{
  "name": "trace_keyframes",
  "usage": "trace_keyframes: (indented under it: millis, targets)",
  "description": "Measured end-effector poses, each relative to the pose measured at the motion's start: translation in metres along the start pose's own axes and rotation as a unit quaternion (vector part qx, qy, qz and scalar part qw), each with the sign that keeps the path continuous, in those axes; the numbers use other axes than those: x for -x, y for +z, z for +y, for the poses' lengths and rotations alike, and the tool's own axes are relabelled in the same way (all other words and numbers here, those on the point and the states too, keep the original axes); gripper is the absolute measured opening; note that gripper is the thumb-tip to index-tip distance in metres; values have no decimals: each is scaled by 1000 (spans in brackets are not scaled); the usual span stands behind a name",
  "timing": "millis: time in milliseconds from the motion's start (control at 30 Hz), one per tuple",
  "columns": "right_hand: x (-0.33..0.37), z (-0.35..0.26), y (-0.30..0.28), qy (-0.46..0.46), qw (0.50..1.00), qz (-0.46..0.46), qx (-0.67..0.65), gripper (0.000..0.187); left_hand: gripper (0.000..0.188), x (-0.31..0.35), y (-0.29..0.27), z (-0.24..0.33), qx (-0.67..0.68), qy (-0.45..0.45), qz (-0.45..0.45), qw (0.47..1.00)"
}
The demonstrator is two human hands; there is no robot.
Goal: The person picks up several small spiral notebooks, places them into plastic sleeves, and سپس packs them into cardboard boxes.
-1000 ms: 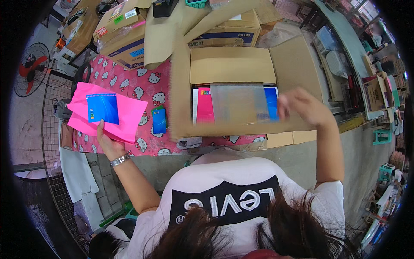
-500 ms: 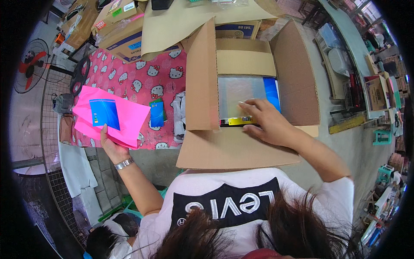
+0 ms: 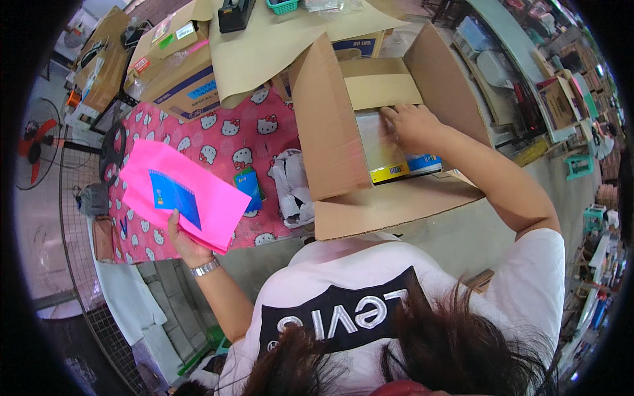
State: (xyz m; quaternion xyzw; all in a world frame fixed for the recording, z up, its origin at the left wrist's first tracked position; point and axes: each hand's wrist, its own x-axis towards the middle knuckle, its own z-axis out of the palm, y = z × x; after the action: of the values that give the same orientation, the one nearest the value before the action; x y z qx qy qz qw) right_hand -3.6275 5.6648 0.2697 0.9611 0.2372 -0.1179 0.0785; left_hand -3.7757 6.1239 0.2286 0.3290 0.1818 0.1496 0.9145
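Note:
My left hand [image 3: 188, 245] grips bright pink paper sheets [image 3: 221, 210] together with a small blue notebook [image 3: 173, 198] lying on top, the thumb over the notebook's near edge. Inside an open brown cardboard box [image 3: 333, 125], my right hand [image 3: 421, 129] reaches toward the far end, fingers stretched out at the edge of the contents near the inner flap. Below it lie packs under clear plastic [image 3: 376, 142]; a yellow-edged pack [image 3: 391, 172] and a blue one [image 3: 424, 164] show at the near side. Part of the right fingertips is hard to make out.
Another blue notebook [image 3: 247, 188] rests on the pink patterned tablecloth [image 3: 158, 119], left of a grey-white crumpled cloth [image 3: 290, 188]. Behind are a closed carton [image 3: 181, 86], brown paper [image 3: 264, 39] and a black tape dispenser [image 3: 235, 14]. A fan [image 3: 41, 142] stands at the left.
My right hand has moved from the near part of the box's contents to the far end. The view has shifted, and the pink sheets with the notebook are tilted more.

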Motion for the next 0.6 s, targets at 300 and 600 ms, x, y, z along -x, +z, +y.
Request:
trace_keyframes:
  millis: [300, 600]
  targets:
    - [-67, 48, -54, 92, 960, 261, -39, 63, 51, -22, -21, 10, -18, -12, -10, 1000]
    - [-75, 56, -9, -96, 967, 228, 68, 76, 50, -5, -22, 5, -28, 9, 36, 999]
